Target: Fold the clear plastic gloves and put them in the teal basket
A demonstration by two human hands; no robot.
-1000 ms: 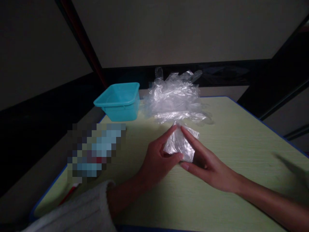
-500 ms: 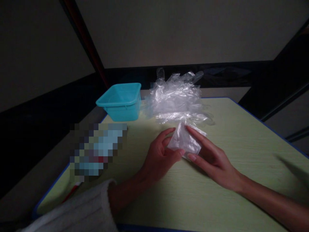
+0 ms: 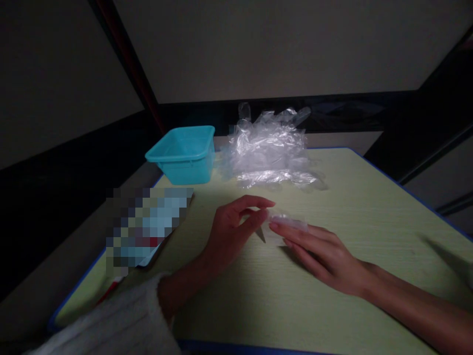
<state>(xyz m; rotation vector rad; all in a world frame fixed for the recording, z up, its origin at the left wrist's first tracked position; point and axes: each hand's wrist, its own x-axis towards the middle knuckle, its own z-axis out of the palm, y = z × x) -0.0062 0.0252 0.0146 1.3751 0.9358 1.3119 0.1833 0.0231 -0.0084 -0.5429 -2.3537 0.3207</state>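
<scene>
Between my hands, just above the table, is a small folded piece of clear plastic film (image 3: 290, 222), which looks like a folded disposable glove. My left hand (image 3: 236, 227) pinches its left end between thumb and fingertips. My right hand (image 3: 325, 251) comes from the right, its fingers close together over the near face of the film and the thumb below. Part of the film is hidden behind these fingers. Beyond both hands lies a loose heap of clear plastic disposable gloves (image 3: 271, 148), with finger shapes poking out at its top.
A turquoise plastic basin (image 3: 188, 170) stands at the back left of the pale table (image 3: 369, 212), which has a blue edge. Left of my left hand lies a flat thing, blurred by pixels (image 3: 162, 217), with a red stick-like object (image 3: 109, 291) nearer me. Walls rise behind.
The folded film has been flattened and turned to a narrow strip. My left hand has moved slightly left, while the right fingers have come down over the film.
</scene>
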